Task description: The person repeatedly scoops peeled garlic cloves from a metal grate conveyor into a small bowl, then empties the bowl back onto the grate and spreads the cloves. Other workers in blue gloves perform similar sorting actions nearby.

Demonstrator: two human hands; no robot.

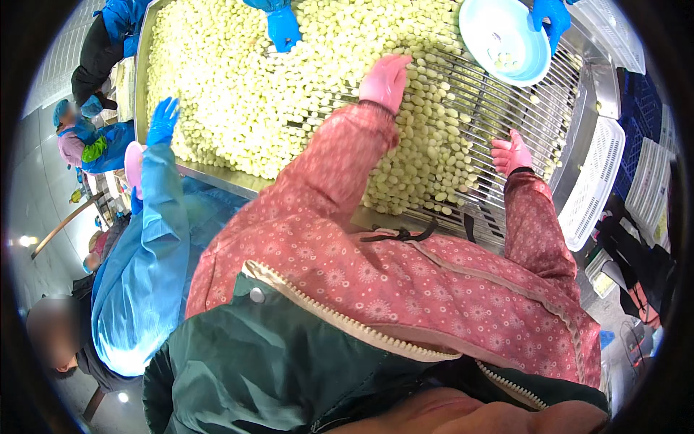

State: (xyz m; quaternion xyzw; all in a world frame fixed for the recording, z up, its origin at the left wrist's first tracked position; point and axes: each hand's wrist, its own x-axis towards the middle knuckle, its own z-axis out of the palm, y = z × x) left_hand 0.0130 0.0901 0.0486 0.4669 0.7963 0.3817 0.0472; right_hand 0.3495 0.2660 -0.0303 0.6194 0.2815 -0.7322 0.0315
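Pale green grapes (428,157) lie in a thick layer on a grate of metal bars (488,108). My left hand (386,81), in a pink glove, reaches far over the grapes, its fingers stretched to the right beside a partly bared stretch of bars. Its palm side is hidden, and I see nothing held in it. Above the mostly bare bars at the right, my right hand (511,153), also pink-gloved, has its fingers spread and nothing in them.
Across the grate, a blue-gloved hand (552,24) holds a light-blue basin (501,40) with a few grapes inside. Another blue-gloved hand (283,30) touches the grapes. At my left, a co-worker's gloved hand (164,120) hovers near the metal rim. A white basket (593,184) stands at the right.
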